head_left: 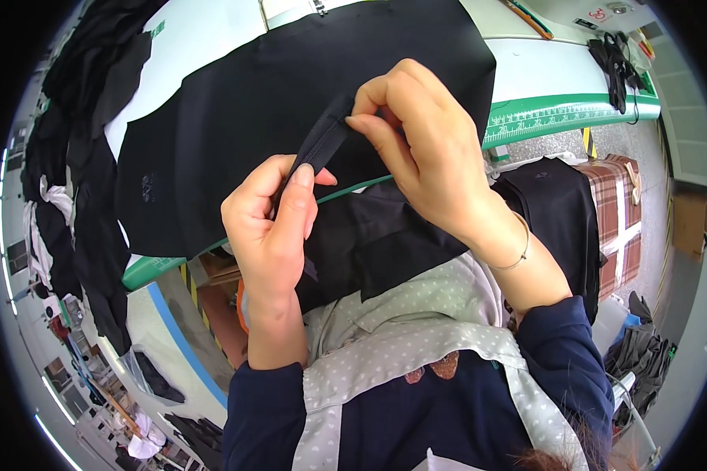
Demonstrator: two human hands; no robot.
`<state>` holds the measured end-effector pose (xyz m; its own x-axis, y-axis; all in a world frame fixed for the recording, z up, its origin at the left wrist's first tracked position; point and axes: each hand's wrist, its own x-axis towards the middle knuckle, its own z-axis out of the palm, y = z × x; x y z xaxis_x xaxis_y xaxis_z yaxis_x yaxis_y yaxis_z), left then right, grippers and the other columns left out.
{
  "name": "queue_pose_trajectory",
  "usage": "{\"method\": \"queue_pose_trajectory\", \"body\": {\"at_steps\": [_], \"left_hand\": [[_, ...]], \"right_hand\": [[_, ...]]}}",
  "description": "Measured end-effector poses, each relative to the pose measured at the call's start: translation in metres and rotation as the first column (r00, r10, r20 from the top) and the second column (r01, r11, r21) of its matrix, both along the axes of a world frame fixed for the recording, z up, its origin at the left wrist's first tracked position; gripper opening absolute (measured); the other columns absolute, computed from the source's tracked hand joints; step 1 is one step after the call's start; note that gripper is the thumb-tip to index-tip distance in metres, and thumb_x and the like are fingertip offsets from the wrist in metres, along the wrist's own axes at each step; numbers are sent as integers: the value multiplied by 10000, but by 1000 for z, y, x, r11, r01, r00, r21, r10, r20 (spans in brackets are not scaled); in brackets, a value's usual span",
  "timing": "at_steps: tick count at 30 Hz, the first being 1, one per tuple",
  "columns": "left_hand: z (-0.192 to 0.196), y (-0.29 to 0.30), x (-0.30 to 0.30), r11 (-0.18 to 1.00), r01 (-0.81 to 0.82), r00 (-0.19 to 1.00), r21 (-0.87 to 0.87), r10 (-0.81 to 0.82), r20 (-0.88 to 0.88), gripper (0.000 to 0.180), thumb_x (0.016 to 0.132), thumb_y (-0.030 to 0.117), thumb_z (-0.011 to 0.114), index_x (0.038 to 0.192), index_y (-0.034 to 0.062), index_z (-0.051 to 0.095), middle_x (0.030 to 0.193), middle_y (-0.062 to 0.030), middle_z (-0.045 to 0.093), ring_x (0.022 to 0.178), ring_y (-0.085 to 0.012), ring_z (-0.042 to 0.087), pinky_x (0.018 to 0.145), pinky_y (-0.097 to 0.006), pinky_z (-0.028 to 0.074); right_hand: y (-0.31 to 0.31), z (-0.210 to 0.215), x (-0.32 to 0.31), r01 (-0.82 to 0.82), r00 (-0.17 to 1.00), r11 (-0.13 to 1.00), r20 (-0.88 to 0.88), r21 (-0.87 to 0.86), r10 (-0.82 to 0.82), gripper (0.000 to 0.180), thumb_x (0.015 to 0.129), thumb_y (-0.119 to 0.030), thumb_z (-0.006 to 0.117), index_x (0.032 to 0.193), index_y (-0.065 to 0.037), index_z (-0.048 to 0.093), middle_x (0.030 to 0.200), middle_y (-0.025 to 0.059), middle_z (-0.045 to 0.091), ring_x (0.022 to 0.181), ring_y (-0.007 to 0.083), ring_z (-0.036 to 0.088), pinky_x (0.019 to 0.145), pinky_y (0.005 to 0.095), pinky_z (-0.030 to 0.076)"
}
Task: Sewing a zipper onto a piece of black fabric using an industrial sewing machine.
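My left hand (271,228) is below and left of my right hand (424,149), a fabric strip (322,141) runs between them, above the cloth panel (236,118) on the table (542,71), with the fabric pile (78,157) at left.

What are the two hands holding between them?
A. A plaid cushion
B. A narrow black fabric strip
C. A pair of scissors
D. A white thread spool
B: the left hand grips the lower end of a black strip and the right hand pinches its top, above the black cloth on the table.
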<state>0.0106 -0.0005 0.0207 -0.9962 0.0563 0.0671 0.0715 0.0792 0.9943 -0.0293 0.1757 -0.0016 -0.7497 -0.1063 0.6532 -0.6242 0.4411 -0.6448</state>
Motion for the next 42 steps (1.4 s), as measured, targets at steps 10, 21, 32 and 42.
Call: {"method": "queue_pose_trajectory", "body": {"at_steps": [10, 21, 32, 42], "left_hand": [[-4, -5, -2, 999, 19, 1000, 39, -19, 2, 173, 964, 52, 572, 871, -51, 676, 581, 58, 467, 488, 11, 379, 458, -187, 223], [3, 20, 6, 980, 198, 970, 6, -197, 140, 178, 986, 73, 544, 953, -46, 673, 627, -5, 571, 509, -33, 487, 483, -189, 361], [-7, 26, 3, 976, 156, 986, 149, -162, 28, 180, 1033, 106, 508, 1006, -47, 602, 620, -32, 606, 497, -78, 584, 466, -196, 453], [-6, 27, 2, 968, 124, 989, 217, -137, 47, 196, 1032, 99, 509, 1085, -61, 608, 621, -41, 610, 495, -75, 585, 452, -191, 455]], "right_hand": [[148, 6, 7, 476, 877, 853, 186, -215, -443, 199, 983, -139, 634, 846, -2, 679, 712, -41, 547, 667, 41, 458, 574, 209, 393], [17, 9, 28, -29, 801, 713, 411, -700, 435, 370, 848, 75, 712, 1146, -9, 510, 960, 35, 587, 804, 78, 655, 748, 218, 557], [17, 8, 24, -71, 958, 964, 250, -257, 137, 261, 790, 126, 730, 1004, 21, 624, 989, 76, 654, 825, 114, 681, 710, 223, 577], [11, -1, 15, 25, 998, 993, -52, -116, -31, 227, 641, 26, 810, 827, -37, 697, 1033, 74, 663, 826, 191, 659, 669, 291, 550]]}}
